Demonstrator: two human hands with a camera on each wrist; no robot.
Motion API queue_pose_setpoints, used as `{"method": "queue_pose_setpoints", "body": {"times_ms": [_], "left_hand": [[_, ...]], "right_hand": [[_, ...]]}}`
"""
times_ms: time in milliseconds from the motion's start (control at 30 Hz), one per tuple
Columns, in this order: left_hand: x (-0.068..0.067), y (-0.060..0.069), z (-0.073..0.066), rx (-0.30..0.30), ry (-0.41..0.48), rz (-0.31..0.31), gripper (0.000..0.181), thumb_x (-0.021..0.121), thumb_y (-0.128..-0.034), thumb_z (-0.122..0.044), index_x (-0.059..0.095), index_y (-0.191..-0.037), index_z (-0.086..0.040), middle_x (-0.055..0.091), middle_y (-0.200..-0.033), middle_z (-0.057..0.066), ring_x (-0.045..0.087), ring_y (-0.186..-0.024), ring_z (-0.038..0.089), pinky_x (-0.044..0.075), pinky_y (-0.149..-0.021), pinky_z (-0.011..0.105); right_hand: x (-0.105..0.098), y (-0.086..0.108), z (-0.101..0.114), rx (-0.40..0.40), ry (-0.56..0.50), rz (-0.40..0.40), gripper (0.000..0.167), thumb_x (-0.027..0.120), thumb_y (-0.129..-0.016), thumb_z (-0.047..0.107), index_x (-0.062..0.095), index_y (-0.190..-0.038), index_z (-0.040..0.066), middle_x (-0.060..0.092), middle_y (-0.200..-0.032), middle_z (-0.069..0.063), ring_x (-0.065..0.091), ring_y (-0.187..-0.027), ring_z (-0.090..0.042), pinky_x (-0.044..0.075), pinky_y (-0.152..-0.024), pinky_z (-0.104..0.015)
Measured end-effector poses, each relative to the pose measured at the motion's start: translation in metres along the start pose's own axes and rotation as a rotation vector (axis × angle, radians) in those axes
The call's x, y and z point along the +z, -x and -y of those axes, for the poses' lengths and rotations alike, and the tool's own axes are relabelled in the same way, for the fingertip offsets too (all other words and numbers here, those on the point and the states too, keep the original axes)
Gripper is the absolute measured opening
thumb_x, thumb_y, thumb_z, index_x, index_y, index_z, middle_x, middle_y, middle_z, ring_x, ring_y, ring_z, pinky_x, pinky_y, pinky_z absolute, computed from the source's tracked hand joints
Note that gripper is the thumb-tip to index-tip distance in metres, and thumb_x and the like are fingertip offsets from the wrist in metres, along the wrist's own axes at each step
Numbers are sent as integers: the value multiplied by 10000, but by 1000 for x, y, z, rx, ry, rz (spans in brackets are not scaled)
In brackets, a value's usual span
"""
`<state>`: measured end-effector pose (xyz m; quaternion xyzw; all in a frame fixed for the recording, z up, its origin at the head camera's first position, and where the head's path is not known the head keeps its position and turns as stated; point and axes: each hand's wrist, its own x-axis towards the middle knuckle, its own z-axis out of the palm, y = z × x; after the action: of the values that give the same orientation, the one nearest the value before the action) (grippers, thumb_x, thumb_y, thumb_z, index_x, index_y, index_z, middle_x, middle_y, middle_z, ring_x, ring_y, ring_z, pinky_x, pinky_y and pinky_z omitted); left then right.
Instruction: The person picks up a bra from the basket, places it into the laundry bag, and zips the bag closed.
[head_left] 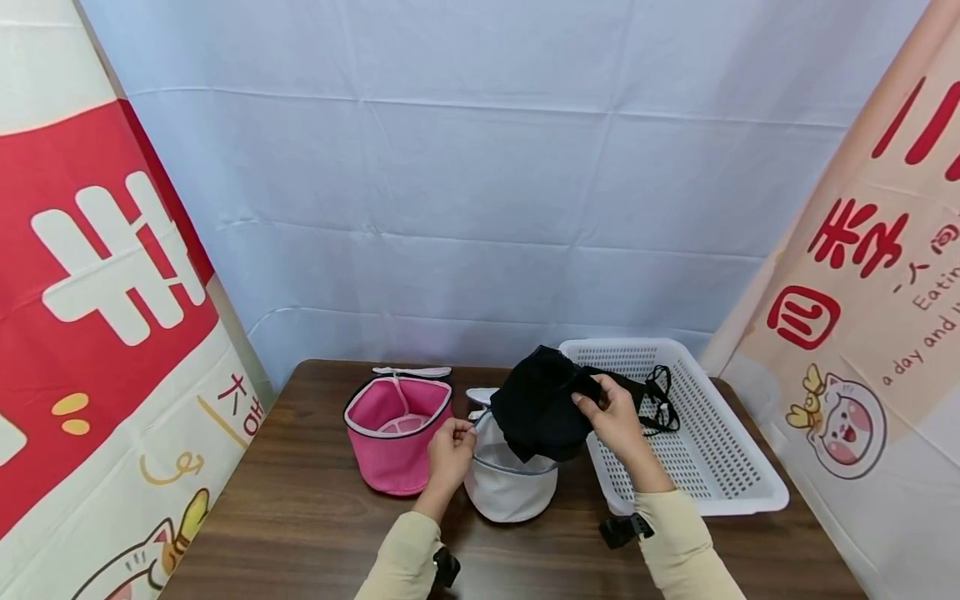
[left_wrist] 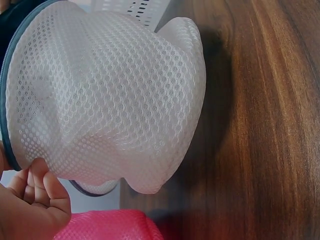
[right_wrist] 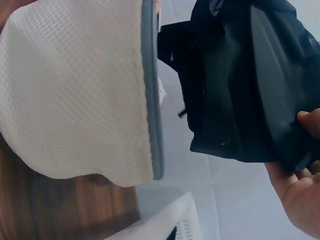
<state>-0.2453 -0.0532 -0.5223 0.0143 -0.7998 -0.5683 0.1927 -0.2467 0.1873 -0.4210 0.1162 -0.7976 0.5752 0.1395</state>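
A black cloth item (head_left: 542,408) is pinched at its right side by my right hand (head_left: 619,418) and hangs over the opening of a white mesh bag (head_left: 512,493). In the right wrist view the black cloth (right_wrist: 240,85) is beside the bag's grey zippered rim (right_wrist: 152,95), with the right hand (right_wrist: 300,192) gripping its edge. My left hand (head_left: 451,454) pinches the white bag's rim at the left; the left wrist view shows the left hand (left_wrist: 37,205) at the rim of the mesh bag (left_wrist: 115,95). What lies inside the bag is hidden.
An open pink mesh bag (head_left: 393,454) stands on the brown table (head_left: 300,500), left of the white one. At the right, a white perforated basket (head_left: 738,492) holds black-framed glasses (head_left: 662,400) and a black item (head_left: 633,387). Blue-white cloth (head_left: 480,183) hangs behind the table.
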Motion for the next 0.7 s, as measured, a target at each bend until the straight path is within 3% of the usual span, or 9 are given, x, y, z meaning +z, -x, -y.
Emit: {"method": "queue_pose_setpoints", "body": {"times_ms": [267, 700], "left_hand": [[1, 1, 2, -16, 6, 7, 72, 647, -812, -59, 625, -816, 10, 552, -656, -17, 490, -579, 68, 408, -543, 224], [0, -1, 0, -9, 3, 4, 58, 655, -806, -59, 632, -826, -9, 563, -660, -17, 508, -596, 84, 415, -559, 239]], "right_hand": [[14, -3, -34, 15, -64, -19, 140, 617, -842, -62, 547, -963, -76, 587, -907, -202, 540, -735, -104, 451, -608, -218], [9, 3, -38, 22, -84, -38, 125, 611, -835, -70, 546, -942, -80, 584, -897, -144, 535, -790, -126, 443, -645, -217]]}}
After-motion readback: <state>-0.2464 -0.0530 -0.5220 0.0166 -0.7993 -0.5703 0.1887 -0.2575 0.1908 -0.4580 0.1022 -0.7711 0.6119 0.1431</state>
